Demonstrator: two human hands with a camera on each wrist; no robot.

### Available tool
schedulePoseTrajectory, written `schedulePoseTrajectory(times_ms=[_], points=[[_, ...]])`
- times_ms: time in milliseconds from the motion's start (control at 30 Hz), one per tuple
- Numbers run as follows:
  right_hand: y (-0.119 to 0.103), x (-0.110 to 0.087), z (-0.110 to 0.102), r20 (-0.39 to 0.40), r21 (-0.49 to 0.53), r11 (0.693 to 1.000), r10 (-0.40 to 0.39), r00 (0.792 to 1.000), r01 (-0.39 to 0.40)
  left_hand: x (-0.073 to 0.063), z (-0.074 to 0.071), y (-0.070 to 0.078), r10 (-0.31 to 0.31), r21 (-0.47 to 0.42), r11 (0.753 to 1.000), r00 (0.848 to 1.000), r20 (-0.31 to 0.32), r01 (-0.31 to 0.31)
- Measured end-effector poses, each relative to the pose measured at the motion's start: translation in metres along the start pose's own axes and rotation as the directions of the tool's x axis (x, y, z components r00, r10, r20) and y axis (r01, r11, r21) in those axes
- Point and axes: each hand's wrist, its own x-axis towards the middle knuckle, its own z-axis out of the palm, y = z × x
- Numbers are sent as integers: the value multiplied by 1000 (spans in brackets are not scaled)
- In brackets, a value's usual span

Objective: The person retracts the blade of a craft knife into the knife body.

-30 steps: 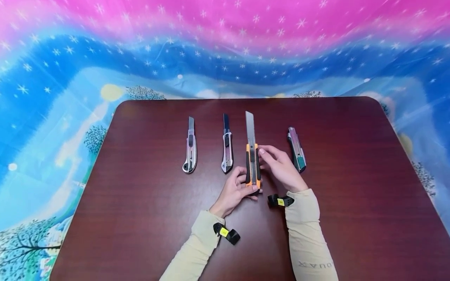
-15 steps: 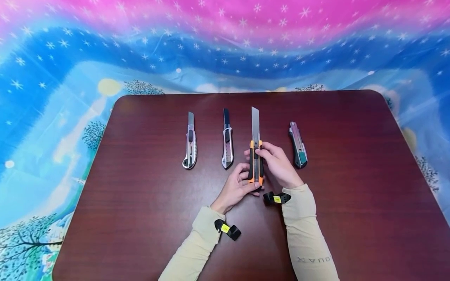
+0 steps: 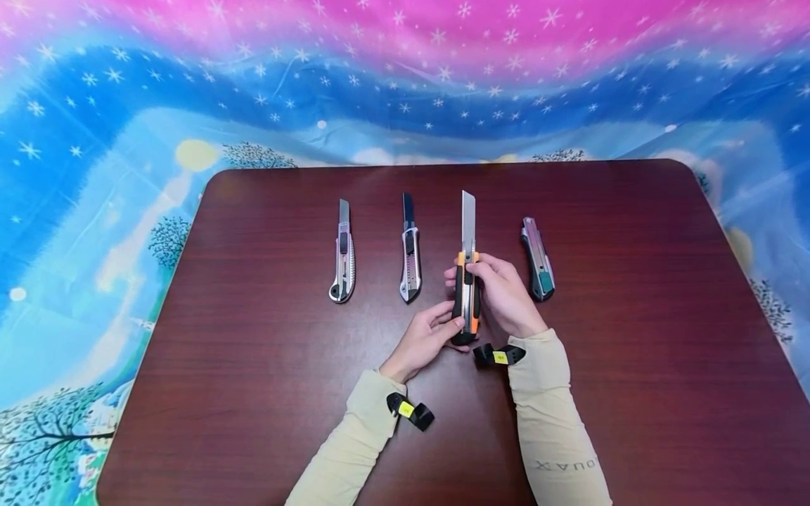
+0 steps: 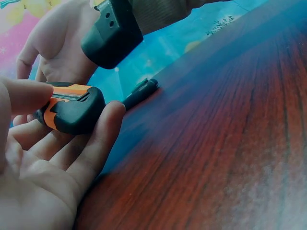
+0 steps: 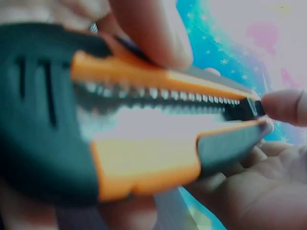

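An orange and black utility knife [image 3: 467, 302] is held up in front of me with its wide silver blade [image 3: 469, 219] extended away from me. My left hand [image 3: 422, 341] pinches the black butt end, thumb on top and fingers beneath; the left wrist view shows that rounded end [image 4: 81, 114] close up. Higher on the handle, my right hand [image 3: 511, 301] grips from the right, fingers behind and thumb at the black slider [image 5: 245, 110]. The toothed slider track [image 5: 168, 98] runs along the handle in the right wrist view.
Two cutters with exposed blades, a silver one [image 3: 342, 260] and a white-and-black one [image 3: 409, 260], lie on the brown table [image 3: 253, 379] to the left. A green-and-black cutter [image 3: 538, 263] lies right of my hands. A patterned cloth [image 3: 380, 77] hangs behind.
The knife has moved right and its handle has rolled a little. My right hand has closed around the handle, its thumb coming onto the front by the slider. The head view has shifted slightly.
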Motion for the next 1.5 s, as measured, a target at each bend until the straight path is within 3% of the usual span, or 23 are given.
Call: schedulePoseTrajectory(times_ms=[233, 567, 1100, 1500], points=[[-1, -1, 4, -10, 140, 990, 12, 1000, -11, 1, -1, -1, -1, 5, 1000, 1000, 6, 1], [0, 1, 6, -56, 150, 989, 21, 998, -13, 1, -1, 0, -5, 18, 1000, 999, 39, 5], [6, 5, 10, -79, 137, 990, 55, 995, -44, 1, 0, -1, -4, 63, 998, 1000, 12, 3], [6, 6, 10, -77, 156, 985, 85, 993, -72, 2, -1, 0, -55, 95, 994, 999, 2, 54]])
